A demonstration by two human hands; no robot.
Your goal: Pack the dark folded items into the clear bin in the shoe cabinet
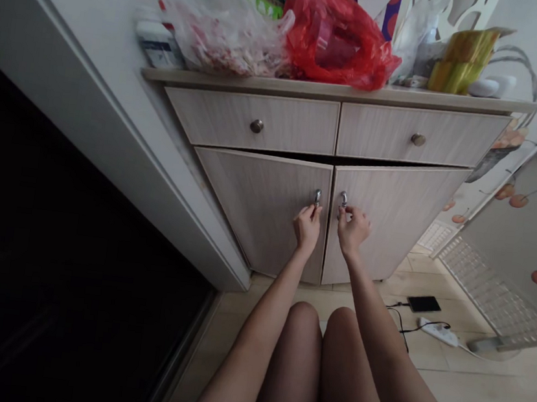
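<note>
A light wood cabinet stands before me with two lower doors and two drawers above. My left hand (307, 226) pinches the metal knob (317, 196) of the left door (258, 206). The fingers of my right hand (353, 230) are closed on the metal knob (343, 198) of the right door (399, 210). Both doors look shut or barely ajar, with a dark gap along their top edge. My knees are bent just below my arms.
On the cabinet top lie a red plastic bag (337, 37), a clear bag (225, 36), yellow-green containers (465, 59) and boxes. A dark doorway lies left. On the tiled floor at right are a phone (423, 303), a power strip (438, 331) and cables.
</note>
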